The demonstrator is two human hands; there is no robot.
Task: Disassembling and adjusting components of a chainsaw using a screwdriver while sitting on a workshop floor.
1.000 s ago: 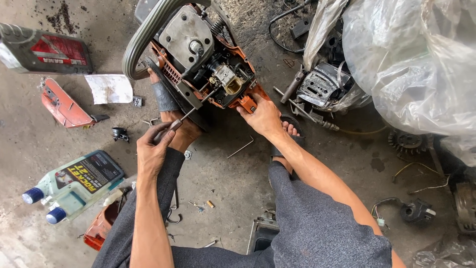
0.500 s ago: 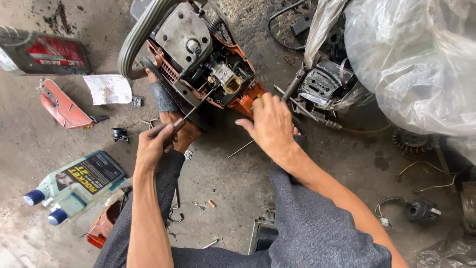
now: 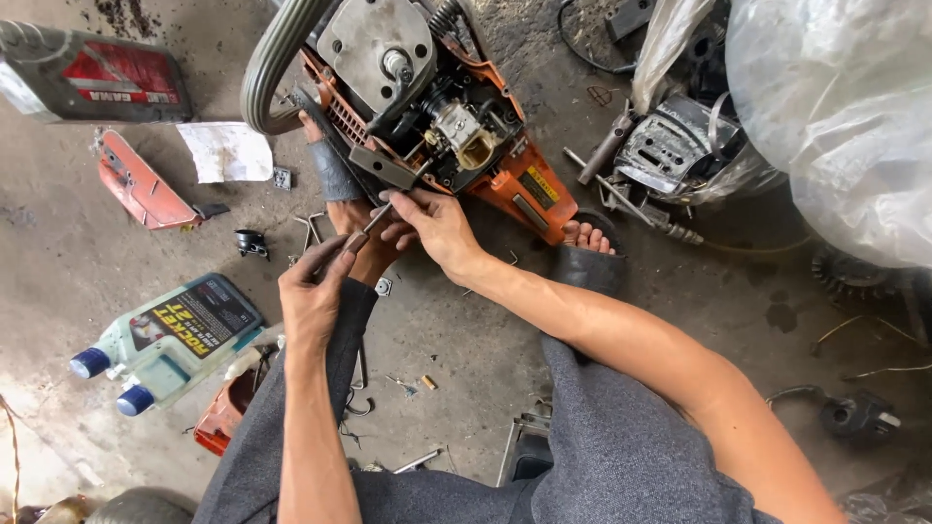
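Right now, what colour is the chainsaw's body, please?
Orange, with grey metal parts: chainsaw, clearest in the head view.

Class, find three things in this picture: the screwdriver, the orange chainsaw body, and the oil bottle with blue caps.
screwdriver [image 3: 374, 219]: head view, on its metal shaft between the two hands.
chainsaw body [image 3: 529, 189]: head view, on its orange casing.
oil bottle [image 3: 170, 340]: head view, on its labelled side.

Repair wkshop: stripped chainsaw [image 3: 427, 126], oil bottle [image 3: 170, 340], concrete floor [image 3: 466, 330].

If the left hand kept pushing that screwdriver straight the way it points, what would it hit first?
Probably the right hand, whose fingers already pinch the screwdriver shaft. Just beyond lies the open orange chainsaw body, near its grey plate; depth is unclear. The left hand holds the handle.
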